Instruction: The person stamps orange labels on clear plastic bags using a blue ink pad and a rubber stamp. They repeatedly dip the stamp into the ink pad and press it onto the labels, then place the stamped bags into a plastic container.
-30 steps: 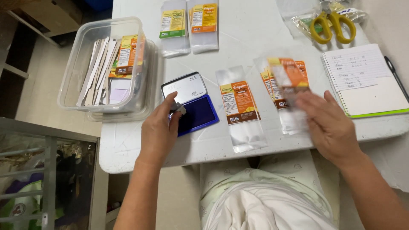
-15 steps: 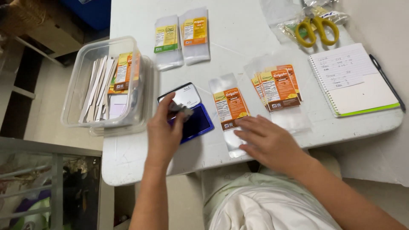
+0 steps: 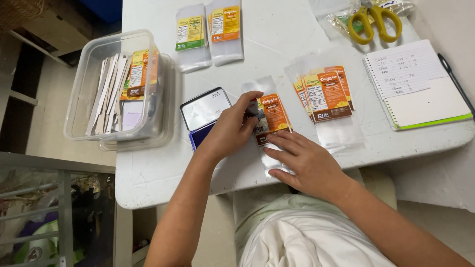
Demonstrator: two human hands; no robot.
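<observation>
A clear packet with an orange label (image 3: 271, 121) lies flat near the front edge of the white bench (image 3: 148, 173), at its middle. The left hand (image 3: 228, 129) is closed around a small stamp (image 3: 252, 106), pressing it down on the packet's label; most of the stamp is hidden by the fingers, so its shape is hard to tell. The right hand (image 3: 307, 160) lies flat with fingers spread, holding down the packet's near end.

Just left of the packet sits an open ink pad (image 3: 204, 117), blue with a pale lid, partly covered by the left wrist. To the right lies a fanned stack of orange-labelled packets (image 3: 324, 94). Farther away, two more stacks rest side by side: yellow-and-green labelled packets (image 3: 190, 37) and orange-topped packets (image 3: 225, 27). At the far right are yellow-handled scissors (image 3: 376, 20) on clear bags, a spiral notebook (image 3: 415, 84) with a green edge, and a dark pen (image 3: 455, 84).

At the left, a clear plastic tub (image 3: 91, 74) holds upright white strips and some orange labels.
</observation>
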